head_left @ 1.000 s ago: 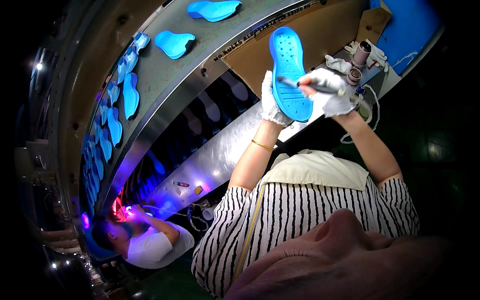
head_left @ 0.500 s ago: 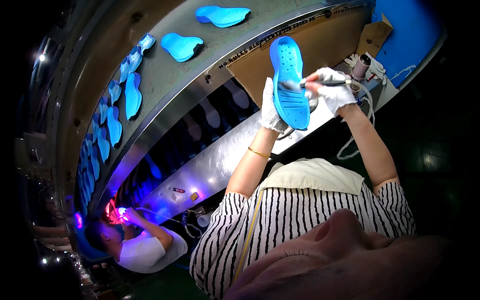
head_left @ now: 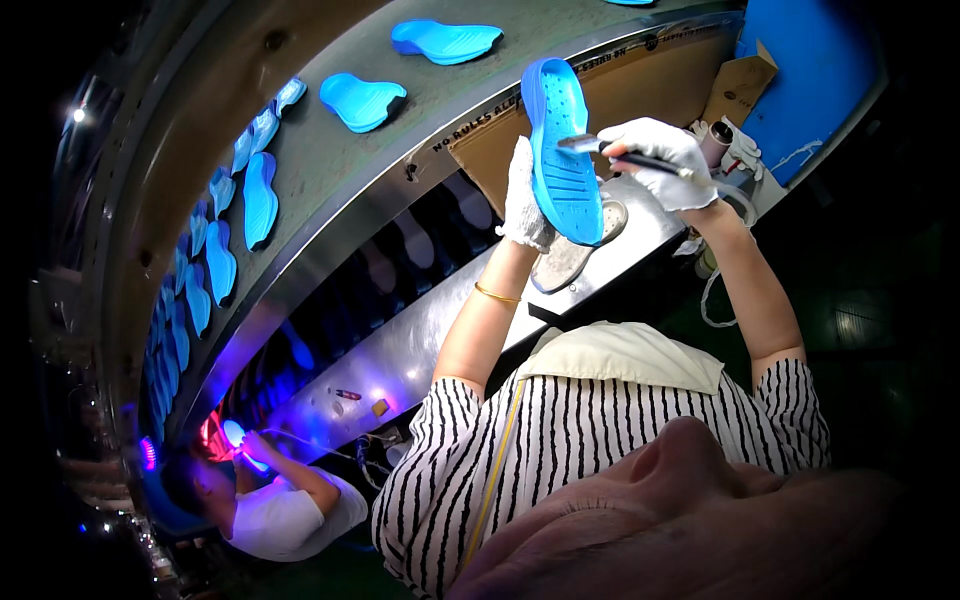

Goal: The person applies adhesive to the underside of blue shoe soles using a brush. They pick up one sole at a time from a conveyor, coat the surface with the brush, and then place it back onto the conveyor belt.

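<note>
Conveyor edge [head_left: 335,195], blue sole [head_left: 566,190] clear above bench [head_left: 400,348]

At upper centre, the sole [head_left: 562,178] is bright blue, the gloves [head_left: 522,208] white and the brush handle [head_left: 652,163] black. Blue soles [head_left: 362,102] dot the grey belt [head_left: 330,165] at upper left; lower centre, the shirt [head_left: 600,430] has wavy black-and-white stripes, its collar [head_left: 630,355] plain cream.

L grip [head_left: 523,205] glvd, upright | R grip [head_left: 662,165] glvd, pinched | forearms [head_left: 750,282] bare, fwd
</note>
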{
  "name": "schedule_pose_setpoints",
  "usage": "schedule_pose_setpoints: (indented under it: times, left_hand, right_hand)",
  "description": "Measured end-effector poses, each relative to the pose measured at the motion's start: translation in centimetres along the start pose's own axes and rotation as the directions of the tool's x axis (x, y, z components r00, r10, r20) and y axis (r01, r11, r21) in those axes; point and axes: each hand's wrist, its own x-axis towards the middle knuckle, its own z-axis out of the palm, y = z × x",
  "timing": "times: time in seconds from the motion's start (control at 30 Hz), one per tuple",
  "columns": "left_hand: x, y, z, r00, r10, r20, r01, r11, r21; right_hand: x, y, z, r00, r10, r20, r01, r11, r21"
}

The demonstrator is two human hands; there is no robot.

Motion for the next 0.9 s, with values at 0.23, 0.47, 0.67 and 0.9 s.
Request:
schedule_pose_setpoints:
  times: [0.23, 0.47, 0.67, 0.9]
  left_hand:
    - [5.8, 7.1, 2.8, 0.993, -0.006, 0.122, -0.013, 0.988, 0.151]
    - [20.2, 14.2, 3.5, 0.936, 0.114, -0.333, -0.035, 0.972, 0.234]
    - [15.0, 12.7, 3.7, 0.630, 0.587, 0.508, 0.039, -0.678, 0.734]
    - [9.4, 14.0, 0.9, 0.829, 0.362, 0.427, 0.097, -0.844, 0.528]
  right_hand:
    - [-0.8, -3.2, -2.7, 1.000, 0.001, 0.014, 0.002, 0.977, -0.212]
    - [-3.1, -3.0, -2.9, 0.973, 0.097, -0.211, -0.128, 0.982, -0.136]
    - [-5.9, -2.4, -2.8, 0.890, 0.375, -0.258, -0.358, 0.927, 0.111]
    - [-6.1, -2.2, -2.0, 0.884, 0.437, -0.165, -0.408, 0.895, 0.182]
